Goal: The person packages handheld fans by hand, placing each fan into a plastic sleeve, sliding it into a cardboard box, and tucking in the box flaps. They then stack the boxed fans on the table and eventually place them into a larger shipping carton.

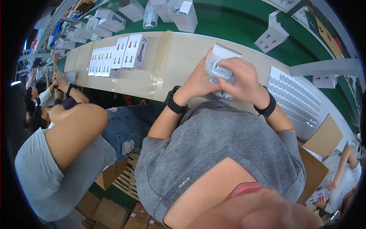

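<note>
Above the near edge of the table, in front of my body, I hold a small white box [225, 49] together with a clear bubble-wrapped item [218, 70]. My left hand [200, 78] is closed round the left side of the box. The fingers of my right hand [242, 78] are bent over the wrapped item and pinch it from the right. What lies inside the wrap cannot be made out. Whether the item sits partly within the box is hidden by my fingers. Both of my wrists wear black bands.
Left on the tan tabletop [183, 49] stands a row of printed white boxes [118, 57]. More boxes and wrapped items line the green surface behind, with an opened white box [271, 36] at right. A sheet of silvery labels [295, 95] lies rightward. A co-worker [72, 152] is close on the left.
</note>
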### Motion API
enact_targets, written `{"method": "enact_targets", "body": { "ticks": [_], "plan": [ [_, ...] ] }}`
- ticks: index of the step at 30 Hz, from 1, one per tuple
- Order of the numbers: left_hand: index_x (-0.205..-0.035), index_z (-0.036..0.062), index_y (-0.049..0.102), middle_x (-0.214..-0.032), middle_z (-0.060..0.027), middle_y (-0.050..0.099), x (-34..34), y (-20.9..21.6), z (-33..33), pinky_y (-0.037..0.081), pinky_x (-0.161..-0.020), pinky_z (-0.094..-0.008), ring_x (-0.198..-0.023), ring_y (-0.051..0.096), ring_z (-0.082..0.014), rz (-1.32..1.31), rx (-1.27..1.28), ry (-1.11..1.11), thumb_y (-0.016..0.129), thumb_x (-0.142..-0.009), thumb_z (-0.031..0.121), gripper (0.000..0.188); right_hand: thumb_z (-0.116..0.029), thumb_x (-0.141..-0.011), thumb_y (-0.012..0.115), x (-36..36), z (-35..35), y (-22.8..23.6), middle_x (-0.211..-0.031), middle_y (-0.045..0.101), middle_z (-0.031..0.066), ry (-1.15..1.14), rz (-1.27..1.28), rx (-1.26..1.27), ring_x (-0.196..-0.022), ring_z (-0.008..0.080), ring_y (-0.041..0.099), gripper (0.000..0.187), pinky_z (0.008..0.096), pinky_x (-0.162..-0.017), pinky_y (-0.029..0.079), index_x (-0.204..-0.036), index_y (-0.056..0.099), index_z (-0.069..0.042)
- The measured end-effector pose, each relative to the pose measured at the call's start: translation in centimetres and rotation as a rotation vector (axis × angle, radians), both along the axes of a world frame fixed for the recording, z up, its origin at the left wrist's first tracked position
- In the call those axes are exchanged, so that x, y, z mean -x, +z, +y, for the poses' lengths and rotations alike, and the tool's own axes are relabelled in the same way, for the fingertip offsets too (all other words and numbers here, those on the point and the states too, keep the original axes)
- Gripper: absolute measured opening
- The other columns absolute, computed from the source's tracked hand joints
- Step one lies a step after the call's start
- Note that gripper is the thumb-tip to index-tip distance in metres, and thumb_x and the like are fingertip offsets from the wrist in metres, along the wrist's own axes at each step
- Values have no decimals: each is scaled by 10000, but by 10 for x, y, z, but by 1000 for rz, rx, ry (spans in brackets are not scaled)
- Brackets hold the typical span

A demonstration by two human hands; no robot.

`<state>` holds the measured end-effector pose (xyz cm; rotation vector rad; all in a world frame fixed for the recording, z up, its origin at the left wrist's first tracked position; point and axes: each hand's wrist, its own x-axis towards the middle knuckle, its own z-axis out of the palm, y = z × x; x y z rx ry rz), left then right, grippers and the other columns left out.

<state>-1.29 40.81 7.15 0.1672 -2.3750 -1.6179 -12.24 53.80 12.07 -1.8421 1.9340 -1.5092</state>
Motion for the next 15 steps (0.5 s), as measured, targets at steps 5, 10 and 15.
{"method": "enact_targets", "body": {
  "ticks": [5,10,15],
  "plan": [
    [-1322,-49,261,-1207,-212,453,1,17,13,350,-959,-381,-1144,439,-334,31,36,5,778,-583,279,960,-59,-645,693,26,-7,12,-792,606,131,-132,-356,40,-685,230,590,266,282,-630,460,-883,583,-15],
    [-1319,-49,276,-1193,-220,465,8,0,-1,348,-963,-372,-1142,443,-326,193,214,-122,778,-592,287,946,-35,-620,708,-3,-5,33,-791,613,114,28,261,183,-655,240,577,271,281,-593,460,-866,592,-26],
    [-1279,-51,335,-1196,-197,478,2,6,-8,354,-956,-368,-1135,458,-289,-31,-23,43,761,-639,273,834,-14,-717,669,35,2,48,-881,601,67,-519,100,274,-702,148,568,252,254,-590,461,-954,585,-35]
  ]
}}
